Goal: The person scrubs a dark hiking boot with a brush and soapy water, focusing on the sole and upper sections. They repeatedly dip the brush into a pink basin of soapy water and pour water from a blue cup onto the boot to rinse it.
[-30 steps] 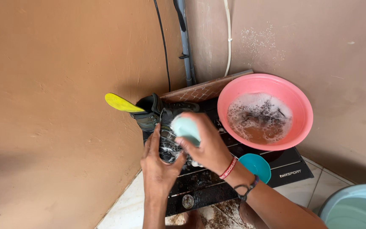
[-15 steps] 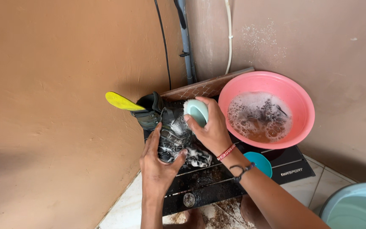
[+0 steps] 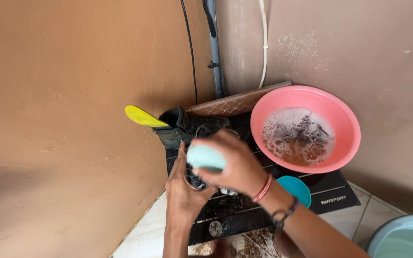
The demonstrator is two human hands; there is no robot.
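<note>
Head view, looking down into a corner between two brown plastered walls.

Right hand (image 3: 237, 165): fingers curled tight around a pale blue-green brush (image 3: 206, 157), gripping it from above. The brush sits over the near part of a dark shoe (image 3: 190, 129); whether its underside touches the shoe cannot be told, the hand covers it. A red band and a dark beaded band sit on the right wrist.

Left hand (image 3: 185, 191): fingers closed around the shoe's near end from the left and below, thumb pointing up along its side. What lies under the palm is hidden.

Shoe: dark, wet-looking, laces visible, opening turned to the far left. A yellow insole (image 3: 142, 116) sticks out of the opening toward the left wall. The shoe lies on a black flat appliance (image 3: 333, 193) that stands on a pale tiled floor (image 3: 144, 236).

Right of the shoe, on the same appliance: a pink basin (image 3: 347, 122) holding foamy brown water with dark items in it. Just near of the basin, partly behind the right wrist, a small teal bowl (image 3: 298, 188).

Far side: a brown patterned board (image 3: 235, 101) leans against the wall behind shoe and basin. A grey pipe (image 3: 213, 48), a black cable and a white cable run up the corner.

Bottom right edge: rim of a light blue tub (image 3: 402, 236). Left edge: a blue object, cut off.
</note>
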